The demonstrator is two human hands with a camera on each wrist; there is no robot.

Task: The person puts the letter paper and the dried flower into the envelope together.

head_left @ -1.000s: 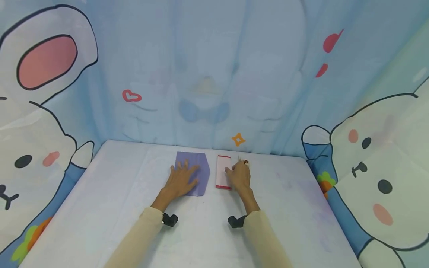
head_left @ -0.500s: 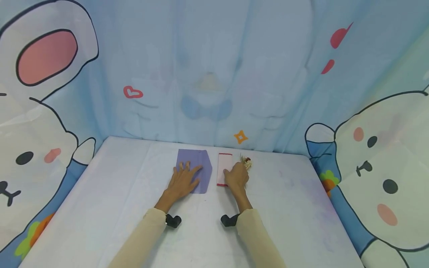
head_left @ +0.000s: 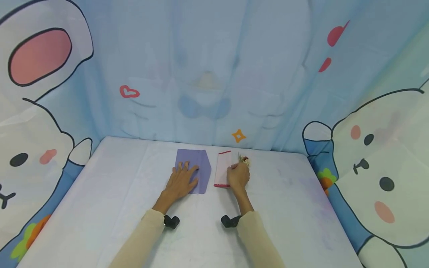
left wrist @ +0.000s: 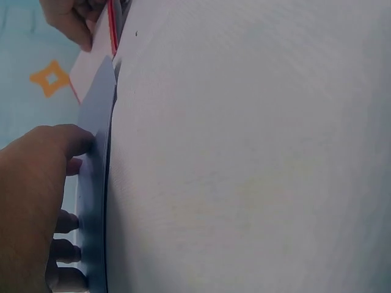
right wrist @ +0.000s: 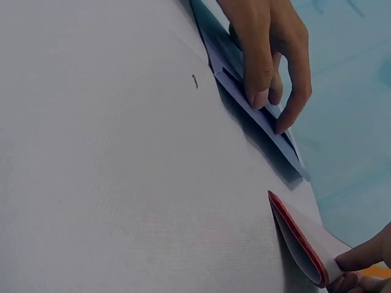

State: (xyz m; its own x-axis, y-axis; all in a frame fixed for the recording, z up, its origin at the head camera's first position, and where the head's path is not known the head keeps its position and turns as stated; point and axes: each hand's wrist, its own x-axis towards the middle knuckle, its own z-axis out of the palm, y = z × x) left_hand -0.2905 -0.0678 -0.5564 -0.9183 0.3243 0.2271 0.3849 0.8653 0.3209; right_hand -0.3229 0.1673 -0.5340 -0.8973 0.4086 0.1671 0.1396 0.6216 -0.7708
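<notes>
Purple envelope flat on counter, left hand resting on it, fingers spread apart. Folded red-edged card just right of it, right hand grip clamped on its right side. Dried flowers just past that hand; printed curtain behind.

sleeves: cream, plain | wrist pieces: matte black, chunky, rounded ends

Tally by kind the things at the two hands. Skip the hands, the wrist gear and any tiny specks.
Purple envelope-shaped paper: 1
Folded pale pink paper with red edges: 1
Small bunch of what look like dried flowers: 1
Total: 3
</notes>
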